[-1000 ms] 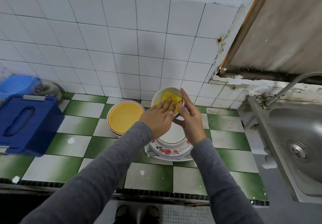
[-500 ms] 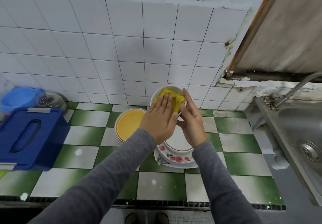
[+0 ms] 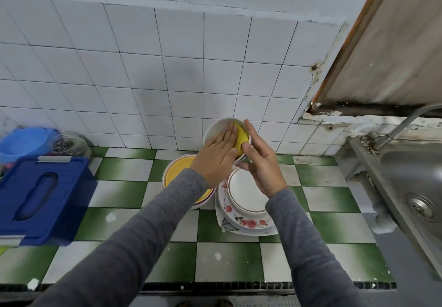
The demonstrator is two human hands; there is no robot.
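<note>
A yellow cloth (image 3: pixel 240 137) is pressed into the tilted white ceramic bowl (image 3: pixel 215 128) by the flat, straight-fingered left hand (image 3: pixel 216 157). The bowl's rim is pinched by the right hand (image 3: pixel 262 163).

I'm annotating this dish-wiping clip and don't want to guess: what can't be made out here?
Head view:
- Yellow wiping pad in the white ceramic bowl: mostly under the left hand, sponge or cloth unclear.
- Bowl's underside: covered by the right hand.
- Round yellow dish: near side behind the left sleeve.
- Metal tap: spout cut off at the right edge.
- Blue plastic box: blurred.
- Glass jar: contents too small.
</note>
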